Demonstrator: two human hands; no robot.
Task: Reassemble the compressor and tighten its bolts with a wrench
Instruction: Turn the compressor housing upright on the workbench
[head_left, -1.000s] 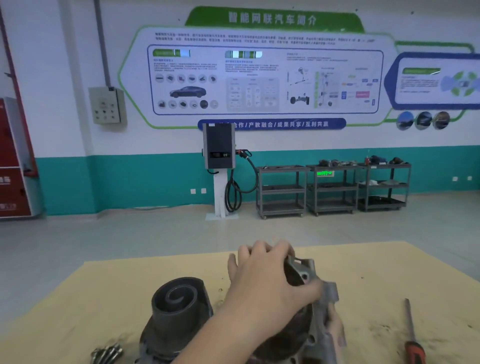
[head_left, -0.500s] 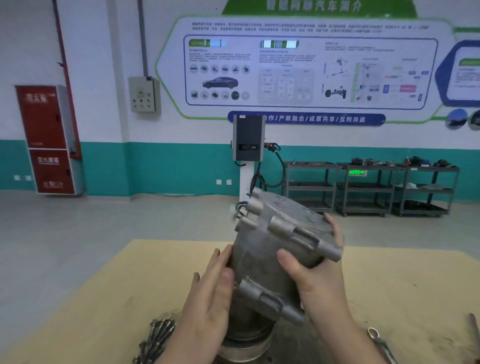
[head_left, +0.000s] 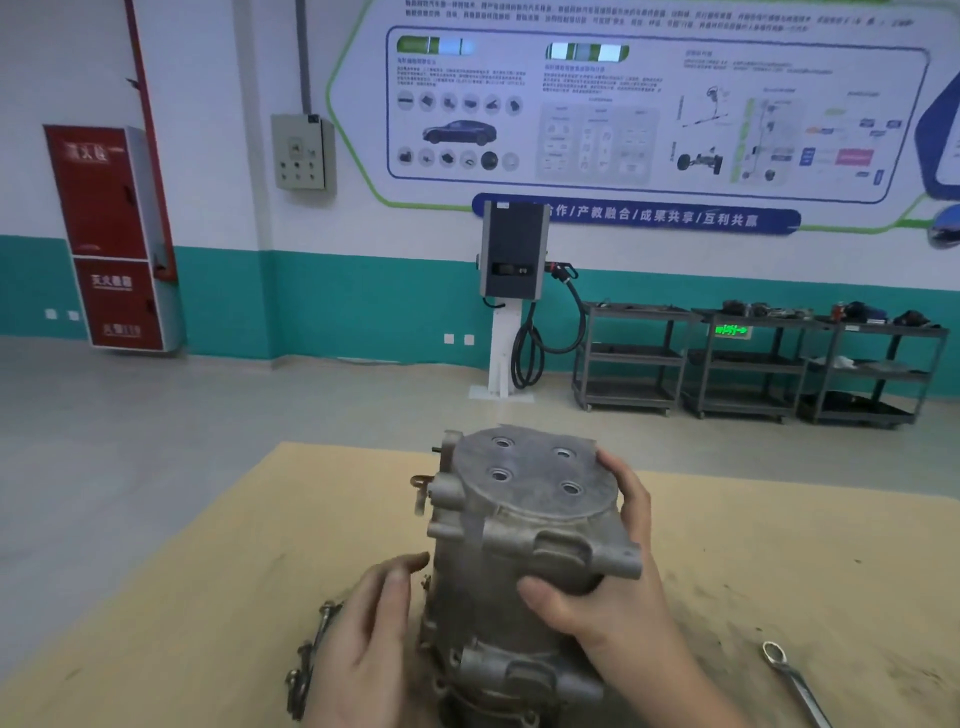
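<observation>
I am standing the compressor (head_left: 524, 551) upright on the bench (head_left: 208, 571), its flat round end with four threaded holes facing up. My right hand (head_left: 613, 587) is gripping the upper housing, fingers curled round the far rim and thumb pressing the cast lug on the near side. My left hand (head_left: 363, 644) is lying flat-fingered against the left flank, fingertips touching the casing, steadying rather than clasping. The two hands are sitting apart, one on each side of the body. As I am judging it, the housing halves are already stacked together, so the mating step looks about done, though I cannot tell whether the joint lower down is fully seated, since my hands and the bottom of the frame are hiding part of it. The bolts (head_left: 306, 660) are lying loose in a cluster on the bench just left of my left hand, none visibly fitted, and the wrench (head_left: 795, 680) is resting untouched well off to the right. So bolting and tightening are both remaining ahead of me.
</observation>
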